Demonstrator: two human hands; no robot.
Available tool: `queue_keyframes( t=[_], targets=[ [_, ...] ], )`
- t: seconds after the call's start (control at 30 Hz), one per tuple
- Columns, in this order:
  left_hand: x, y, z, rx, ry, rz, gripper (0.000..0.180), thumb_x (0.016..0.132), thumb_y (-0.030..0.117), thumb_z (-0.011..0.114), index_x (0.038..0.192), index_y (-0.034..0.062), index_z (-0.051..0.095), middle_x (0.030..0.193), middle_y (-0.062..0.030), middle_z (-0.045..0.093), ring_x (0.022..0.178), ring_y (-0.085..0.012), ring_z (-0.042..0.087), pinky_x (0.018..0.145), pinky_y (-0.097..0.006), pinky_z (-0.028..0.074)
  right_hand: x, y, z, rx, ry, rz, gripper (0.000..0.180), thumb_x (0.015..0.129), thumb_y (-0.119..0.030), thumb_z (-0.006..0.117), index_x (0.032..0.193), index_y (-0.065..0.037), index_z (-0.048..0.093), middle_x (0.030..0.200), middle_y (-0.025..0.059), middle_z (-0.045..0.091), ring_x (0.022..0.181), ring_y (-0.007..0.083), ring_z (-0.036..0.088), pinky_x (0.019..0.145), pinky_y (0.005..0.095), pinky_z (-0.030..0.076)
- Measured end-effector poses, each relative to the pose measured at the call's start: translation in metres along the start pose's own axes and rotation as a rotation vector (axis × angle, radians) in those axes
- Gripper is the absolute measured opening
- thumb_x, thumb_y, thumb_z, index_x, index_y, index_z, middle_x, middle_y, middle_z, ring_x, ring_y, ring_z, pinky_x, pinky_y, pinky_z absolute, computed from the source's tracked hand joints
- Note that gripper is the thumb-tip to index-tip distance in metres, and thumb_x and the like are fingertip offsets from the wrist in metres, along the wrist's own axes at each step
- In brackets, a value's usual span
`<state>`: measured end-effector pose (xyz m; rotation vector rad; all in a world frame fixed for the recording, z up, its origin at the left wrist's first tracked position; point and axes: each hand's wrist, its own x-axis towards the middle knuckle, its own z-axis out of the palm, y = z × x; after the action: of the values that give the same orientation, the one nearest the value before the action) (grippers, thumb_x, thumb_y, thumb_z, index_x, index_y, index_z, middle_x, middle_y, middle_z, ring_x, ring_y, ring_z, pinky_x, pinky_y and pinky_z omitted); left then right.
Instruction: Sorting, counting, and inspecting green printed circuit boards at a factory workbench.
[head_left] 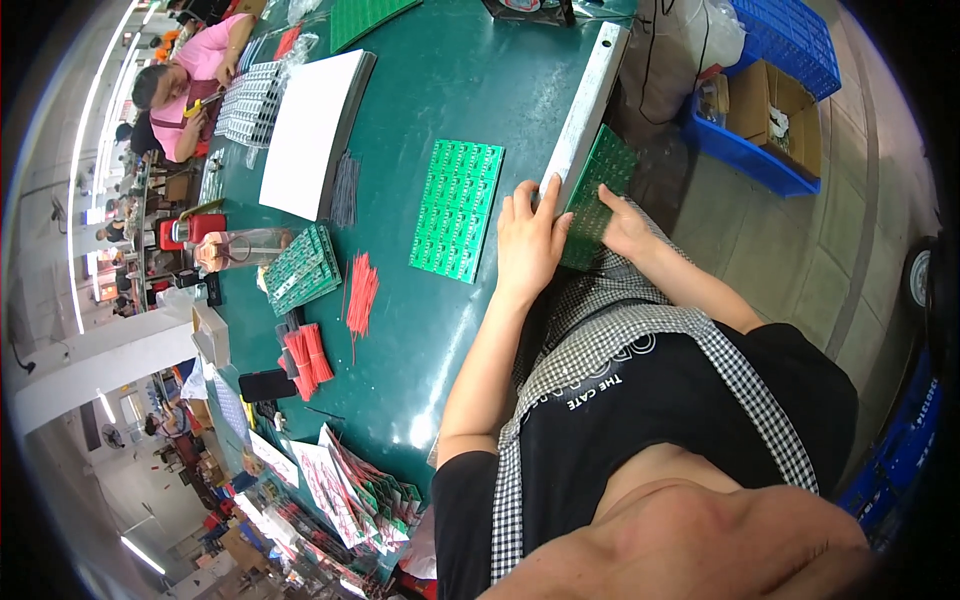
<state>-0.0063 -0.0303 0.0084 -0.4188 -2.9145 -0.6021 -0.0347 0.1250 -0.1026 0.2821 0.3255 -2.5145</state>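
Observation:
A green circuit board panel [602,180] is tilted over my lap, just beyond the table edge. My right hand [628,226] grips its right side, with the thumb on the upper face and the other fingers hidden beneath. My left hand [532,238] lies at the table edge, fingers stretched out by the near end of a long pale bar [588,105]. Its thumb points to the left edge of the panel; whether it touches I cannot tell. Another green circuit board panel [457,210], populated with small parts, lies flat on the table left of my left hand.
On the green table [400,330] lie red wires [361,295], a bundle of red wires [307,358], stacked boards [303,270], a white sheet stack [315,130] and a phone [268,385]. A person in pink [195,80] works across it. Blue crates [760,150] stand right.

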Motion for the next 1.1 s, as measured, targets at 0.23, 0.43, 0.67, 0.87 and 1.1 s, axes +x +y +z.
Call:
queue_keyframes(
  t=[0.23,0.43,0.67,0.87,1.1],
  targets=[
    [-0.001,-0.002,-0.004,-0.078,0.024,0.017,0.043,0.078,0.02,0.06,0.119,0.0111,0.05,0.119,-0.0148,0.044,0.108,-0.0318,0.042,0.087,-0.042,0.036,-0.044,-0.023,0.04,-0.412,0.223,-0.241,0.024,0.083,-0.012,0.061,0.105,-0.002,0.057,0.101,0.0067,0.062,0.092,0.0156,0.059,0.081,0.0299,0.048],
    [-0.003,-0.001,-0.001,-0.033,0.048,0.048,0.044,0.077,0.017,0.061,0.12,0.0117,0.05,0.117,-0.0145,0.047,0.108,-0.0311,0.043,0.087,-0.042,0.036,-0.042,-0.018,0.043,-0.479,0.29,-0.256,0.023,0.082,-0.01,0.061,0.102,0.001,0.058,0.098,0.0083,0.062,0.089,0.0158,0.06,0.078,0.0289,0.048],
    [-0.003,-0.007,0.001,-0.104,0.049,0.038,0.041,0.078,0.016,0.059,0.118,0.0109,0.053,0.117,-0.015,0.047,0.109,-0.0317,0.043,0.09,-0.042,0.035,-0.04,-0.016,0.042,-0.496,0.283,-0.28,0.025,0.084,-0.012,0.059,0.105,0.001,0.056,0.1,0.0085,0.061,0.091,0.016,0.059,0.079,0.0302,0.048],
    [-0.002,-0.009,0.003,-0.13,0.032,0.01,0.039,0.079,0.015,0.058,0.118,0.0112,0.054,0.118,-0.015,0.047,0.11,-0.0322,0.042,0.092,-0.042,0.034,-0.039,-0.014,0.044,-0.488,0.3,-0.337,0.023,0.083,-0.01,0.06,0.102,0.003,0.058,0.097,0.01,0.063,0.085,0.0159,0.061,0.075,0.0288,0.049],
    [-0.001,-0.009,0.004,-0.141,0.031,0.013,0.038,0.08,0.014,0.057,0.118,0.0113,0.054,0.118,-0.0155,0.047,0.109,-0.0322,0.042,0.093,-0.042,0.034,-0.042,-0.012,0.049,-0.442,0.296,-0.336,0.023,0.082,-0.009,0.059,0.101,0.003,0.058,0.095,0.0103,0.063,0.083,0.0163,0.062,0.074,0.0289,0.05]
  ],
)
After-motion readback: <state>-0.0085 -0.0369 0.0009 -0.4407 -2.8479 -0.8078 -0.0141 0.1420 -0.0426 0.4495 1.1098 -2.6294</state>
